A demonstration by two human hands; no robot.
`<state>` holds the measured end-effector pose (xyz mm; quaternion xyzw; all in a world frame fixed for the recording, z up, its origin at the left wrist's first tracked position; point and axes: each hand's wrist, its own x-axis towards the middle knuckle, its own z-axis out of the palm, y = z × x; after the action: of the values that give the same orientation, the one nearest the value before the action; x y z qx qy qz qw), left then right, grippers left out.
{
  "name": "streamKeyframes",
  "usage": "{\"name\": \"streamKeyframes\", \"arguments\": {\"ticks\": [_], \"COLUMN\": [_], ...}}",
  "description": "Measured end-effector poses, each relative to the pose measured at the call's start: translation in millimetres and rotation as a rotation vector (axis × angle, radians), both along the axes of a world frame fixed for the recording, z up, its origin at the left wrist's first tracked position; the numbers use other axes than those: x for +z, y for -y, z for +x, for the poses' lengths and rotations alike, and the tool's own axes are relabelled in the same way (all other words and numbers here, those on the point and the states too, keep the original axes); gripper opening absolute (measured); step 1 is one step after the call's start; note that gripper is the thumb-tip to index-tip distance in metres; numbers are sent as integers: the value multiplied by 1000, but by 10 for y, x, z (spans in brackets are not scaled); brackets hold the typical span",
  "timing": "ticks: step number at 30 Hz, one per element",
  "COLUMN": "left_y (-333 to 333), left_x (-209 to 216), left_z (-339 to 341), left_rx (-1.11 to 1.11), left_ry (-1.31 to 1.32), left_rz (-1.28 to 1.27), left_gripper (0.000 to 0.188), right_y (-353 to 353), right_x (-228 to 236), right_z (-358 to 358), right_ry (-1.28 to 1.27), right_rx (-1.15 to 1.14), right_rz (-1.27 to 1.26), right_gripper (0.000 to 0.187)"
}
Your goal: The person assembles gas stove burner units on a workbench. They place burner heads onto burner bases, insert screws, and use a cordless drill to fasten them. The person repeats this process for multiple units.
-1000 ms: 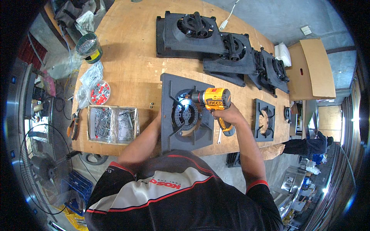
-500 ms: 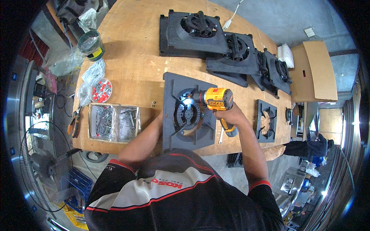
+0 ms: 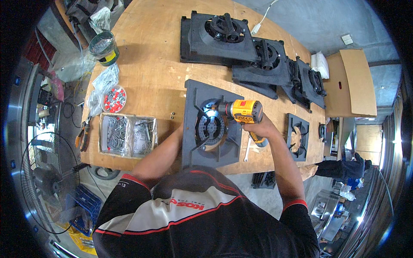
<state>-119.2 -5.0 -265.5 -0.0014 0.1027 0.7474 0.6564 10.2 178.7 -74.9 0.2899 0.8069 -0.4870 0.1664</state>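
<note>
A yellow-and-black cordless drill (image 3: 246, 109) is gripped in the right hand (image 3: 261, 127), its nose aimed at the dark gas-burner stand (image 3: 192, 129) sitting between both hands. The left hand is hidden behind that stand, so its grip can't be told. A wrench (image 3: 247, 149) can be spotted just bodyward of the right hand, and screws (image 3: 116, 135) are boxed up left of the left forearm (image 3: 165, 152).

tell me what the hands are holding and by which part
Right hand: the yellow drill, by its handle. Left hand: hidden behind the black stove plate; its hold cannot be told.
</note>
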Motion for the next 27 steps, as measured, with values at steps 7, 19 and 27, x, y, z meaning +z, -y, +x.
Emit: {"name": "streamKeyframes", "arguments": {"ticks": [7,19,27], "left_y": [8,83,940], "left_x": [7,214,403], "left_z": [-64,-65,-353], "left_rx": [-10,5,310], "left_ry": [-7,21,-1855], "left_rz": [36,61,-1064], "left_gripper": [56,52,31], "right_y": [-253,-306,23], "right_x": [-70,-155,133], "right_z": [-45,-11,471], "right_ry": [-137,-184,-252], "right_rx": [173,160,68], "right_rz": [-5,-48,33], "right_gripper": [55,51,52]}}
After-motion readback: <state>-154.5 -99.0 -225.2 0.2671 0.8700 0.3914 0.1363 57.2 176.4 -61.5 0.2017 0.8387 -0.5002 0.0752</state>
